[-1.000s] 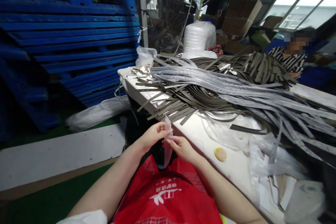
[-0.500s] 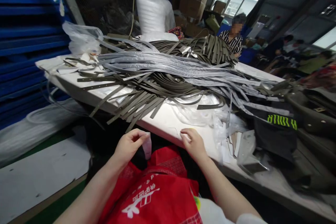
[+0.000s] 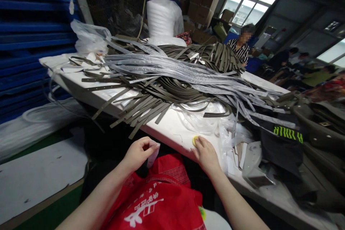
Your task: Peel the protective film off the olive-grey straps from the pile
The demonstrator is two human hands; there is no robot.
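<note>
Left hand (image 3: 139,153) is pinching a whitish strip (image 3: 153,155) outside the surface's (image 3: 165,126) near edge; right hand (image 3: 205,152) is touching a yellow disc (image 3: 194,141) just inside (grip unclear), seemingly picking up, needing firm closure.

Left hand (image 3: 140,153) pinches pale strip (image 3: 153,156); right hand (image 3: 207,153) touches yellow disc (image 3: 194,140)

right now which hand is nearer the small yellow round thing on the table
Right. The right hand is at the yellow round thing, partly covering it; the left hand is farther off to its left, pinching a whitish strip.
</note>
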